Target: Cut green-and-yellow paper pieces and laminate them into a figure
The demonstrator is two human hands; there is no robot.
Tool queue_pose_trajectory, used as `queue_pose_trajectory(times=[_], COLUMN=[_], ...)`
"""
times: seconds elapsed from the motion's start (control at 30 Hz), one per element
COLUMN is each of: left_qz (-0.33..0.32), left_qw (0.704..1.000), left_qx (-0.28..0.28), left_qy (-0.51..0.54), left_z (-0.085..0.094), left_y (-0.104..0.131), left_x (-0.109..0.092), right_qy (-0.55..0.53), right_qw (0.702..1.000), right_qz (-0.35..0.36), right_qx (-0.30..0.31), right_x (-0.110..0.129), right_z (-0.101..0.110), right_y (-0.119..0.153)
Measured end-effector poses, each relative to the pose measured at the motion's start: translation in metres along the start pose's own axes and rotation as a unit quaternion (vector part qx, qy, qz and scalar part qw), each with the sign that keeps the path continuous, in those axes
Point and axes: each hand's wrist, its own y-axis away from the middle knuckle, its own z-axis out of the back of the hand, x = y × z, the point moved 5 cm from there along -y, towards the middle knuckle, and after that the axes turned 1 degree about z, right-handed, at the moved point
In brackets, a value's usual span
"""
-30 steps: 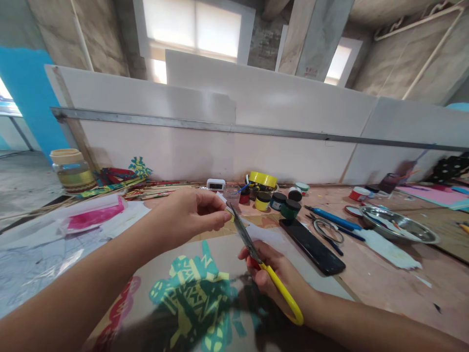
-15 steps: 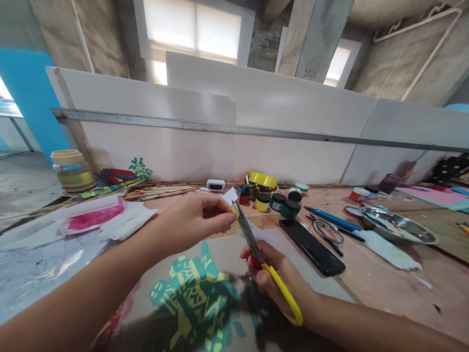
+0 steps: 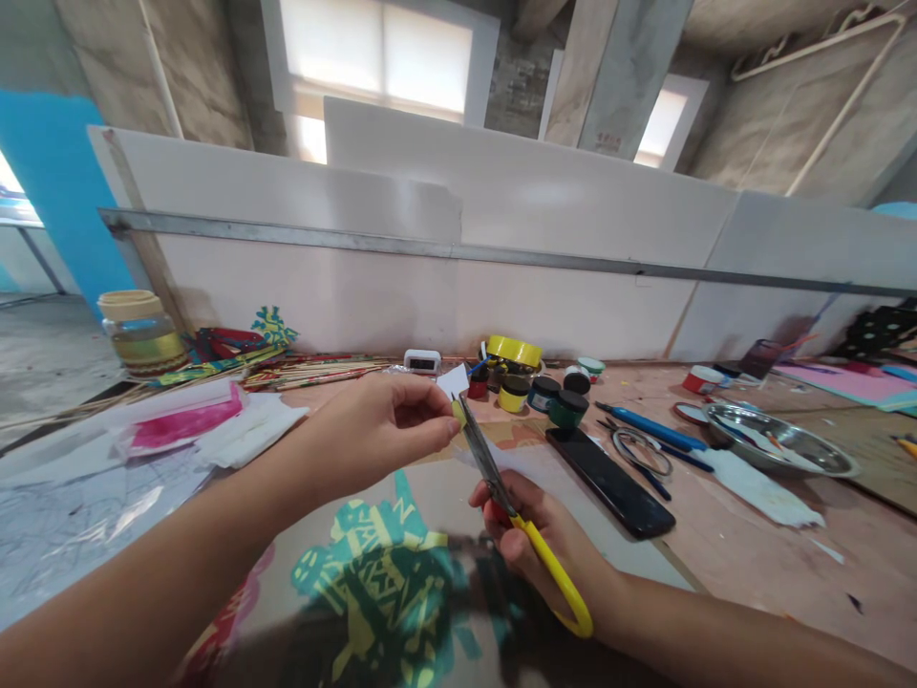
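Observation:
My left hand (image 3: 394, 420) pinches a small piece of paper (image 3: 453, 381), white above with a bit of yellow at the fingertips. In my right hand (image 3: 534, 530) is a pair of scissors (image 3: 487, 462) with yellow handles, its blades pointing up and away. The blade tips meet the paper beside my left thumb; whether they are parted is too fine to tell. Under both hands lies a teal and yellow cut-paper figure (image 3: 379, 564) on a pale sheet, partly in shadow.
A black phone (image 3: 608, 483) lies right of my hands, near a blue pen-like tool (image 3: 649, 427) and a metal bowl (image 3: 784, 441). Several paint jars (image 3: 513, 395) stand behind. Left are a lidded jar (image 3: 143, 334), bundled sticks (image 3: 322, 373) and white tissue (image 3: 250, 430).
The white part of the paper has turned slightly and shows a little wider beside the blade tips. Both hands and the scissors stay almost in the same place.

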Motion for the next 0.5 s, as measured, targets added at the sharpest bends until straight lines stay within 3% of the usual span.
queue_pose_trajectory(times=[0.5], left_qz=[0.006], left_qw=[1.000], left_qx=[0.001], left_qy=[-0.019], left_z=[0.0011], left_y=[0.0009], left_x=[-0.0003], right_qy=[0.020], right_qw=[1.000], right_qz=[0.002], right_qx=[-0.010], right_x=[0.0034], right_z=[0.0014], right_y=[-0.0010])
